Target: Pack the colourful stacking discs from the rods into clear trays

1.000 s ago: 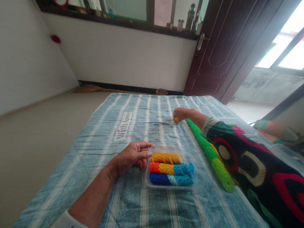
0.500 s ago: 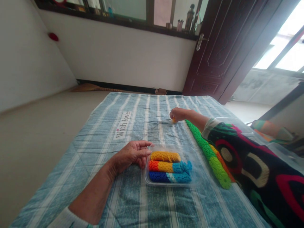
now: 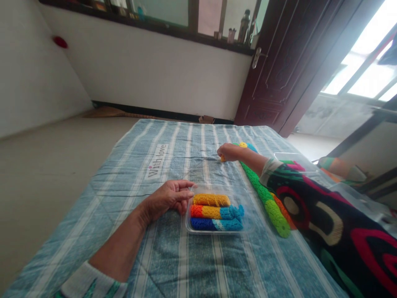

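My left hand [image 3: 170,198] pinches the left rim of a clear plastic box [image 3: 217,232] on the striped cloth. Side by side inside lie three rolled crochet pieces: a yellow roll [image 3: 211,200], a red, yellow and blue roll [image 3: 211,212], and a dark-blue, white and light-blue roll [image 3: 216,224]. Beyond the box, my right hand [image 3: 228,152] is closed on a small yellow-orange piece [image 3: 222,158], mostly hidden by the fingers. Under my right forearm runs a long green crochet strip [image 3: 262,190], with an orange strip [image 3: 281,207] beside it, partly covered by my sleeve.
Another clear box [image 3: 281,156] with green and pink pieces [image 3: 294,165] stands at the right edge. Further clear plastic [image 3: 347,194] lies behind my right sleeve. The bed-like surface has a blue striped cloth [image 3: 124,231]; a brown door [image 3: 276,62] stands beyond.
The view has shifted slightly, showing more of the far-right box and the strip's far end. Both hands keep their holds, and the rolls lie as before.
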Motion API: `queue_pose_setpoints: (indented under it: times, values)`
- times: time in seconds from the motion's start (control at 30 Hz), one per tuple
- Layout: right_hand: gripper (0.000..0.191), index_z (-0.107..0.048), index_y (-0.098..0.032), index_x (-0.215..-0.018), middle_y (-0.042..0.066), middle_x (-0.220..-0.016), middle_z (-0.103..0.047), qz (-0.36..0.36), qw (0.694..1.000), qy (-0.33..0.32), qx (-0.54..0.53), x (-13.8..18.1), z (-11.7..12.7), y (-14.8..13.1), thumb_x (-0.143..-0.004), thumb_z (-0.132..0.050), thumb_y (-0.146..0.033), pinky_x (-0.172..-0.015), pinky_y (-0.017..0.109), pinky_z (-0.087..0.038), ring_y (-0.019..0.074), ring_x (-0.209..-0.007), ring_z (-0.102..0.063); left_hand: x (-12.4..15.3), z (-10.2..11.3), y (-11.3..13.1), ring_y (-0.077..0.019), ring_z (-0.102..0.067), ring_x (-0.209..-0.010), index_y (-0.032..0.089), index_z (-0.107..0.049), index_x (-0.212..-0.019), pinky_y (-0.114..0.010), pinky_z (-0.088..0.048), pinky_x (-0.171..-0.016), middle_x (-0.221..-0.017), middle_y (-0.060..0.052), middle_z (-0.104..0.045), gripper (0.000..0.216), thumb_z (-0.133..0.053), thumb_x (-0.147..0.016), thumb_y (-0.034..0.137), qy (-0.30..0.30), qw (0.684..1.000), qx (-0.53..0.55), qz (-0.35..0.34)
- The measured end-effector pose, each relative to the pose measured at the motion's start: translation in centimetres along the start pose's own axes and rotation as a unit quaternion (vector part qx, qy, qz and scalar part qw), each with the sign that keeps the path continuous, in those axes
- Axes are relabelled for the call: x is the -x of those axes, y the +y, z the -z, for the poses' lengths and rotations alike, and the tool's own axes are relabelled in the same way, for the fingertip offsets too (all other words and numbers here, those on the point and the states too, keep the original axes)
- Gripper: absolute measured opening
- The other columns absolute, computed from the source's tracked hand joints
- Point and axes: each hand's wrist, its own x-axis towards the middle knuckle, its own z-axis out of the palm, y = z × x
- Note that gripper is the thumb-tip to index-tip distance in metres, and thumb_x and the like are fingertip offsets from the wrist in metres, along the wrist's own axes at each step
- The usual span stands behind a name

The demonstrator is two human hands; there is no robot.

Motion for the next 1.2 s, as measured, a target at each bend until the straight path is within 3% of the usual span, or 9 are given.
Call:
queue_pose_setpoints:
  times: [0.2,0.33,0.43,0.53,0.7,0.83,1.03,1.2]
  values:
    - [0.022,-0.07,-0.014,-0.093,0.005,-0.094,-0.07,0.019,0.999,0.036,-0.032,2.6,0.9,0.2,-0.076,-0.057,-0.007,-0.069,0.021,-0.038,0.0141,-0.083,-0.06,0.0,0.0,-0.1,-0.0109,-0.055,-0.046,0.007,-0.053,-0.119,-0.021,-0.047,-0.048,-0.05,0.002,-0.061,0.061,-0.076,-0.068,0.033,-0.002,1.0,0.0,-0.012]
    - [0.014,-0.066,-0.015,-0.085,0.003,-0.088,-0.067,0.122,0.981,0.084,-0.124,7.7,2.5,-1.7,-0.077,-0.058,-0.006,-0.073,0.021,-0.039,0.0114,-0.079,-0.058,0.0,-0.1,0.1,-0.0107,-0.055,-0.045,0.008,-0.055,-0.116,-0.021,-0.047,-0.048,-0.051,0.003,-0.06,0.056,-0.075,-0.069,0.031,-0.009,1.0,0.002,-0.014]
    - [0.017,-0.062,-0.016,-0.08,0.002,-0.086,-0.065,0.204,0.966,0.06,-0.147,11.5,3.3,-4.0,-0.08,-0.053,-0.001,-0.071,0.021,-0.039,0.0097,-0.077,-0.057,0.1,-0.4,0.4,-0.0102,-0.054,-0.044,0.006,-0.056,-0.116,-0.021,-0.046,-0.047,-0.051,0.002,-0.06,0.054,-0.074,-0.07,0.029,-0.005,1.0,0.003,-0.016]
    - [0.022,-0.062,-0.016,-0.082,0.003,-0.088,-0.065,0.224,0.969,0.028,-0.1,13.8,3.6,-6.2,-0.079,-0.052,0.003,-0.063,0.023,-0.036,0.0094,-0.074,-0.056,0.3,-0.6,0.5,-0.0105,-0.053,-0.045,0.005,-0.056,-0.116,-0.021,-0.046,-0.048,-0.051,0.002,-0.06,0.054,-0.073,-0.07,0.027,0.005,1.0,-0.002,-0.017]
    - [0.021,-0.064,-0.016,-0.09,0.005,-0.089,-0.065,0.226,0.973,-0.017,0.039,14.4,3.2,-8.7,-0.085,-0.05,-0.002,-0.05,0.027,-0.025,0.0104,-0.064,-0.052,0.3,-0.7,0.4,-0.0108,-0.054,-0.046,0.006,-0.056,-0.117,-0.021,-0.047,-0.049,-0.05,0.001,-0.06,0.052,-0.072,-0.072,0.026,0.009,1.0,-0.008,-0.022]
    - [0.016,-0.065,-0.015,-0.092,0.007,-0.087,-0.065,0.241,0.967,-0.026,0.081,14.1,2.4,-9.8,-0.09,-0.05,-0.008,-0.048,0.027,-0.024,0.0117,-0.063,-0.054,0.2,-0.5,0.3,-0.0105,-0.055,-0.047,0.006,-0.057,-0.116,-0.021,-0.047,-0.049,-0.052,0.001,-0.06,0.05,-0.072,-0.072,0.027,0.007,1.0,-0.01,-0.023]
    - [0.018,-0.063,-0.015,-0.096,0.007,-0.09,-0.064,0.231,0.971,-0.022,0.052,14.3,1.3,-9.5,-0.089,-0.049,-0.006,-0.05,0.026,-0.026,0.0113,-0.065,-0.054,0.1,-0.4,0.1,-0.0113,-0.056,-0.047,0.008,-0.058,-0.116,-0.022,-0.048,-0.048,-0.054,0.001,-0.061,0.05,-0.073,-0.072,0.027,0.0,0.999,0.0,-0.033]
    - [0.023,-0.062,-0.016,-0.093,0.006,-0.093,-0.062,0.206,0.978,0.02,-0.014,15.0,0.3,-8.4,-0.082,-0.049,0.0,-0.054,0.026,-0.025,0.0103,-0.067,-0.049,0.2,-0.5,0.2,-0.0108,-0.056,-0.047,0.006,-0.057,-0.116,-0.021,-0.049,-0.049,-0.052,0.001,-0.06,0.052,-0.073,-0.072,0.026,0.003,1.0,-0.002,-0.03]
